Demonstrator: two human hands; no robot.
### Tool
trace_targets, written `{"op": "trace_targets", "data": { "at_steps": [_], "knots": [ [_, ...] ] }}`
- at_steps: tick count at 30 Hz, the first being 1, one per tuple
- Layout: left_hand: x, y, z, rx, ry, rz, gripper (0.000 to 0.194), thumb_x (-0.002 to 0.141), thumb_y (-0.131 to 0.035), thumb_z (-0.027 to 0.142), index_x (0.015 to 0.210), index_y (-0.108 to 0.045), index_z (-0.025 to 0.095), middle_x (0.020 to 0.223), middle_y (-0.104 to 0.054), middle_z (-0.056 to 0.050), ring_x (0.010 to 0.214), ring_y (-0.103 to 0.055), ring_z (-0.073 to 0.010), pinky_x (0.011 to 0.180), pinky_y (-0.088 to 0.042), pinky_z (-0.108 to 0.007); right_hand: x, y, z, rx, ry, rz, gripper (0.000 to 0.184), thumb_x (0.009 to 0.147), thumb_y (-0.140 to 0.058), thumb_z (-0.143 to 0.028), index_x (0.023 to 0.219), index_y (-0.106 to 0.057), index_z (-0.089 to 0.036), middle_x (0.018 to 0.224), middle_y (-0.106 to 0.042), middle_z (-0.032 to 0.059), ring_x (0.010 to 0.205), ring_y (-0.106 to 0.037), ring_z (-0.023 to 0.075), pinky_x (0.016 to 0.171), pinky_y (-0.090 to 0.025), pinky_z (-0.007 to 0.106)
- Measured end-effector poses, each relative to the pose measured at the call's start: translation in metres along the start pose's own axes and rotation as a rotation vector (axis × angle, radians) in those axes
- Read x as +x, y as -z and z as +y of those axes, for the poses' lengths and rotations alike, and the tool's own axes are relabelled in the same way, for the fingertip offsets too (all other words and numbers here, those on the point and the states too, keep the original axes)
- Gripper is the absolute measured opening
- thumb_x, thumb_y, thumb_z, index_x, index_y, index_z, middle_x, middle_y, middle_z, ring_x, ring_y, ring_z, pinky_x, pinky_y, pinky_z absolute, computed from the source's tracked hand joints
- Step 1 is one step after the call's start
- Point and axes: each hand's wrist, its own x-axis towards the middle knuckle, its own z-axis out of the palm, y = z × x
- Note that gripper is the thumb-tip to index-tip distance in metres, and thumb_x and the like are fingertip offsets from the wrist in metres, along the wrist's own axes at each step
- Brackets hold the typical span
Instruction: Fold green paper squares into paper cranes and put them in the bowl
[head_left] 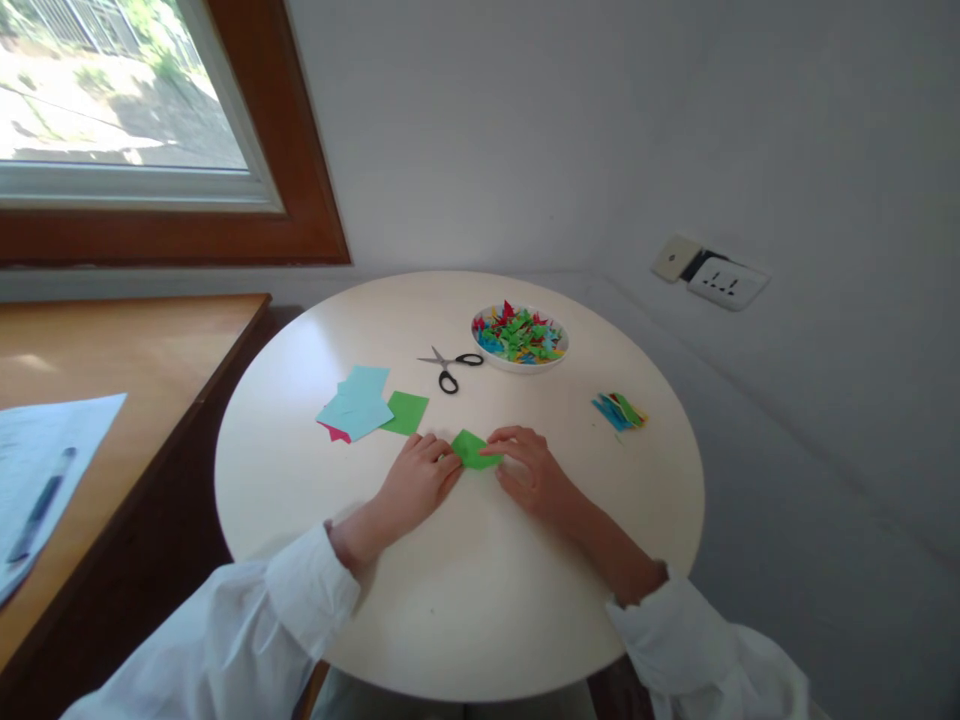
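Note:
A small green paper, partly folded, lies on the round white table between my two hands. My left hand is closed at the paper's left corner, its fingers bent and pressed together over the edge. On the right side, my right hand has its fingers apart, with the index finger stretched across the paper's right part. The thumb of that hand is low beside the paper. Just beyond my left hand lies a flat green square sheet, partly under a stack of light blue sheets.
Open scissors with black handles lie behind the paper. A white bowl of folded colourful paper pieces stands at the back. Paper strips lie at right. A wooden desk with a pen is at left; a wall stands behind.

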Motion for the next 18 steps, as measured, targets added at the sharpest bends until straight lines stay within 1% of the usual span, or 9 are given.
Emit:
{"op": "trace_targets", "data": {
  "at_steps": [2,5,6,8,11,13,15,18],
  "knots": [
    [0.0001,0.001,0.0015,-0.041,0.014,-0.012,0.026,0.089,-0.042,0.025,0.078,-0.064,0.016,0.075,-0.062,-0.007,0.076,-0.053,-0.0187,0.071,-0.037,-0.034,-0.0016,0.0019,-0.0038,-0.034,0.012,-0.061,0.023,0.073,-0.057,-0.015,0.094,-0.063,-0.021,0.1,-0.063,0.0072,0.097,-0.055,0.0207,0.088,-0.034,0.039],
    [0.0008,0.0027,0.0042,-0.135,0.047,-0.026,0.025,0.088,-0.043,0.024,0.077,-0.063,0.016,0.076,-0.064,-0.006,0.076,-0.054,-0.0185,0.071,-0.038,-0.033,-0.0006,0.003,-0.0059,-0.049,-0.053,-0.098,0.009,0.077,-0.056,-0.018,0.083,-0.063,-0.021,0.087,-0.067,0.0044,0.087,-0.058,0.0184,0.083,-0.034,0.037],
    [0.001,0.0031,0.0049,-0.176,0.063,-0.023,0.023,0.087,-0.044,0.024,0.077,-0.063,0.017,0.076,-0.064,-0.006,0.075,-0.055,-0.0183,0.071,-0.039,-0.033,0.0001,0.0032,-0.0057,-0.042,-0.079,-0.108,0.008,0.079,-0.055,-0.018,0.08,-0.063,-0.02,0.083,-0.067,0.0038,0.084,-0.058,0.0178,0.081,-0.034,0.036],
    [0.0015,0.0034,0.0056,-0.277,0.111,-0.012,0.018,0.085,-0.048,0.023,0.076,-0.063,0.018,0.073,-0.065,-0.004,0.073,-0.056,-0.0173,0.071,-0.039,-0.031,0.0014,0.0041,-0.0044,-0.022,-0.126,-0.137,0.008,0.08,-0.054,-0.019,0.078,-0.062,-0.02,0.079,-0.068,0.0033,0.08,-0.058,0.0171,0.078,-0.034,0.035],
    [0.0014,0.0036,0.0051,-0.425,0.232,0.017,0.011,0.082,-0.052,0.019,0.077,-0.061,0.02,0.071,-0.066,-0.001,0.069,-0.057,-0.0153,0.071,-0.04,-0.03,0.0028,0.0056,-0.0027,-0.004,-0.194,-0.177,0.01,0.081,-0.053,-0.02,0.076,-0.061,-0.019,0.078,-0.067,0.0028,0.077,-0.058,0.0164,0.076,-0.034,0.034],
    [0.0008,0.0043,0.0048,-0.481,0.303,0.028,0.007,0.081,-0.052,0.019,0.08,-0.059,0.02,0.069,-0.067,0.0,0.066,-0.057,-0.0147,0.073,-0.039,-0.031,0.0038,0.0064,-0.0025,-0.005,-0.233,-0.181,0.012,0.082,-0.052,-0.021,0.074,-0.061,-0.019,0.076,-0.067,0.0025,0.074,-0.057,0.0159,0.074,-0.034,0.033],
    [-0.0002,0.0057,0.0052,-0.499,0.331,0.018,0.007,0.081,-0.05,0.02,0.082,-0.056,0.021,0.068,-0.067,0.001,0.064,-0.057,-0.0148,0.074,-0.038,-0.032,0.0051,0.0067,-0.0031,-0.01,-0.255,-0.178,0.015,0.083,-0.05,-0.022,0.073,-0.061,-0.019,0.074,-0.066,0.0022,0.071,-0.055,0.0153,0.073,-0.034,0.032],
    [-0.0021,0.008,0.0071,-0.473,0.322,-0.014,0.007,0.081,-0.046,0.019,0.084,-0.053,0.02,0.071,-0.067,0.0,0.069,-0.057,-0.0159,0.074,-0.036,-0.034,0.0073,0.006,-0.0048,-0.021,-0.275,-0.181,0.018,0.084,-0.048,-0.024,0.072,-0.061,-0.02,0.071,-0.065,0.0015,0.068,-0.054,0.0145,0.071,-0.034,0.032]
  ]
}}
